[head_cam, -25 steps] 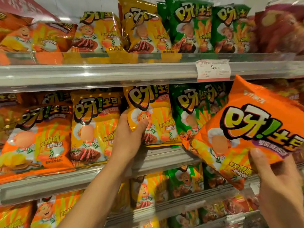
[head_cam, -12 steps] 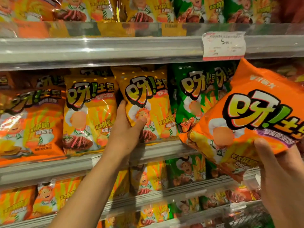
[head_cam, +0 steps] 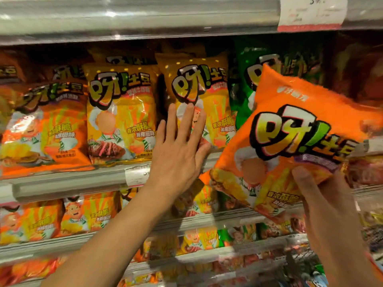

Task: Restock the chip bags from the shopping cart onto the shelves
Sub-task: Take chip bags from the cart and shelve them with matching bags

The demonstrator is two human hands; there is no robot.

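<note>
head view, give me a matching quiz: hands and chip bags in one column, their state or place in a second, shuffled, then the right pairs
Things:
1. left hand
2. right hand
3. yellow bag
4. green bag

States:
A. grips the orange bag from below
B. on the shelf, behind the orange bag
C. fingers straight, flat against a bag
D. on the shelf, under the flat palm

Pairs: 1-C, 2-A, 3-D, 4-B

The tilted glossy orange chip bag [head_cam: 306, 139] carries big outlined lettering "呀!土豆". The same "呀!土豆" runs across the shiny yellow chip bag [head_cam: 122, 112] standing on the shelf, with "香浓酥脆" lower down. On the white paper price tag [head_cam: 312, 13] clipped above, only a "5" reads clearly.
</note>
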